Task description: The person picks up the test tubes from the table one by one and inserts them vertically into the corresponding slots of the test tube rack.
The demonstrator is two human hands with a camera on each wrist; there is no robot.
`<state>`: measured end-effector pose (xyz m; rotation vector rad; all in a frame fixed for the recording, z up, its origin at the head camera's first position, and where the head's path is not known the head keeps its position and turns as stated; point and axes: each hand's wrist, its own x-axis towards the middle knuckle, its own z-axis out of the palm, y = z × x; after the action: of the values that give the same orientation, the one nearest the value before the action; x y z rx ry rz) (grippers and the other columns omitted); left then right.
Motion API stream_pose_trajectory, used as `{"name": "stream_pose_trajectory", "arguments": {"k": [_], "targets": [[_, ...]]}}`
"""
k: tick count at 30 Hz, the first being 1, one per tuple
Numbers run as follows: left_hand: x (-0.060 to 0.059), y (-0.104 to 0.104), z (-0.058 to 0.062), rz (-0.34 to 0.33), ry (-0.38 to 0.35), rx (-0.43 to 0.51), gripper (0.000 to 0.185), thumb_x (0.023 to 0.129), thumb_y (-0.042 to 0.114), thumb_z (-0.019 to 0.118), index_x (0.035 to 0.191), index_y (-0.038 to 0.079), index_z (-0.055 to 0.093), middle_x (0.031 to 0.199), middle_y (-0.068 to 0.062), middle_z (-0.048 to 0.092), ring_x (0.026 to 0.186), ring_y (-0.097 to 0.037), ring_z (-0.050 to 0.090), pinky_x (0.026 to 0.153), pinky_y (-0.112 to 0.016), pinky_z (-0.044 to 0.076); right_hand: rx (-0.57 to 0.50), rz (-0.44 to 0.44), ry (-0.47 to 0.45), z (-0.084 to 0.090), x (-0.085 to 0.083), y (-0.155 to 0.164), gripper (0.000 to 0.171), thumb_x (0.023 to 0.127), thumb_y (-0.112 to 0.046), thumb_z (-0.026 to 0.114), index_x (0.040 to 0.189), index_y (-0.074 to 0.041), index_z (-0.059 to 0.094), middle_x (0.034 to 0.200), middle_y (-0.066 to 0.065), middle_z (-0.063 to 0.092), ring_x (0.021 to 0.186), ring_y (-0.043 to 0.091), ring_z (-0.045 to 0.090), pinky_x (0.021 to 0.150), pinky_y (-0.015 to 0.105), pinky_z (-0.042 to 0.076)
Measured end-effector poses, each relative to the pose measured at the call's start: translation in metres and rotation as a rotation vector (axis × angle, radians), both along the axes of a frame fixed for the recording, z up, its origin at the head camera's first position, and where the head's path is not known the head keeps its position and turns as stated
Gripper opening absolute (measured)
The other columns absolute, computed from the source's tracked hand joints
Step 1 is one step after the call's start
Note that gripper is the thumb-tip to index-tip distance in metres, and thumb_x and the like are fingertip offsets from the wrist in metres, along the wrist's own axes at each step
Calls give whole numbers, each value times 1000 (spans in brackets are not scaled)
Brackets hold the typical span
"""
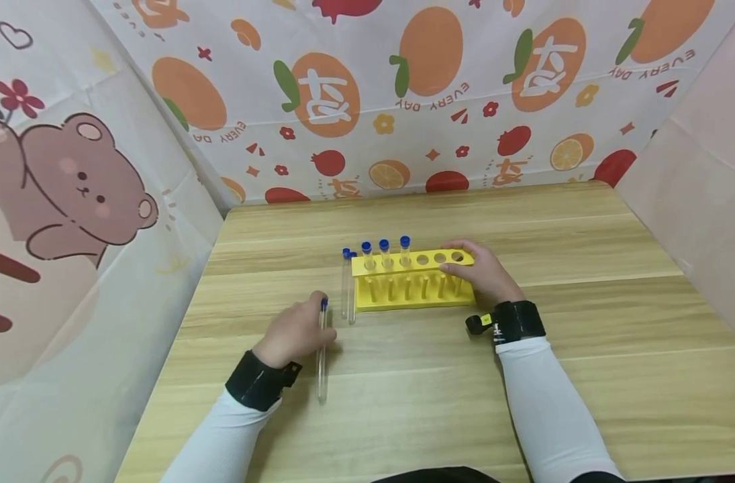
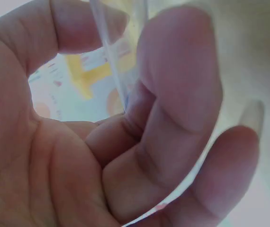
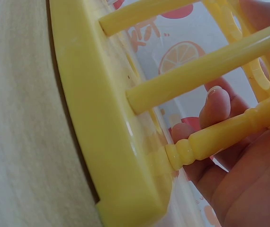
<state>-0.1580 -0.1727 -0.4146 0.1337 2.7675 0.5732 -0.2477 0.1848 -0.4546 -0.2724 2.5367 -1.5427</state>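
Observation:
My left hand (image 1: 291, 334) pinches a clear test tube with a blue cap (image 1: 322, 369) between thumb and fingers, left of the rack; the capped end points away from me. In the left wrist view the glass of this tube (image 2: 118, 52) crosses between thumb and fingertips. A yellow test tube rack (image 1: 415, 302) stands at mid-table. My right hand (image 1: 484, 272) grips its right end, thumb over the front of the top plate. In the right wrist view, fingers show behind the yellow end post (image 3: 220, 137). Three blue-capped tubes (image 1: 385, 255) stand in the rack's left holes; the right holes hold none.
Two more blue-capped test tubes (image 1: 346, 288) lie side by side along the rack's left end. The wooden table (image 1: 403, 402) meets a fruit-printed cloth (image 1: 367, 147) at the back and a bear-printed cloth (image 1: 83, 181) on the left.

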Motion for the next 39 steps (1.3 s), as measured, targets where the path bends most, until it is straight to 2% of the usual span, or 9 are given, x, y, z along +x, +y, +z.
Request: {"name": "stream_pose_trajectory", "arguments": {"k": [3,6,15,20,25,33,36,39], "targets": [[-2,4,14,-18,30,42,70,81,21,72,141,3,41,76,-6,63,58,-19,56,49,-30,46,3,0,12,0,1,1,61,82,-54,74,133,-24,57,147,5,46,134,29,39,110,55,34],[-3,10,31,-40,72,124,72,82,20,71,145,8,37,70,-3,62,56,-18,56,50,-29,47,12,-2,23,0,1,3,61,82,-54,74,133,-24,57,148,4,46,137,28,38,110,55,34],[-2,31,79,-124,230,316,68,83,12,66,145,15,39,70,0,62,55,-17,53,51,-30,46,17,-3,9,-2,1,5,60,82,-54,74,132,-24,59,145,5,49,135,30,39,113,58,29],[-2,45,97,-172,323,405,68,83,9,64,145,22,39,72,2,62,55,-17,52,51,-31,45,18,1,22,-3,2,5,58,82,-53,74,131,-25,60,145,5,49,138,30,37,113,60,28],[-5,60,102,-248,415,461,66,84,6,61,144,23,40,75,6,64,56,-15,54,51,-30,47,23,8,36,-3,3,4,57,83,-52,74,131,-26,60,145,3,50,139,30,37,112,59,31],[-12,77,96,-307,487,582,60,88,6,60,142,23,44,84,3,66,59,-11,59,53,-27,50,20,14,31,-3,3,1,59,81,-55,74,131,-27,60,145,3,50,141,30,36,112,60,30],[-15,82,94,-326,519,633,58,90,6,61,142,23,44,88,1,67,62,-9,62,57,-26,53,27,12,31,-3,2,1,60,81,-56,74,131,-27,60,146,3,50,141,30,36,112,61,29],[-19,90,93,-379,543,684,57,91,4,63,143,21,44,93,-5,67,70,-12,68,65,-25,57,22,8,27,-1,1,1,60,81,-56,74,131,-26,60,145,3,50,140,30,37,112,61,30]]}}
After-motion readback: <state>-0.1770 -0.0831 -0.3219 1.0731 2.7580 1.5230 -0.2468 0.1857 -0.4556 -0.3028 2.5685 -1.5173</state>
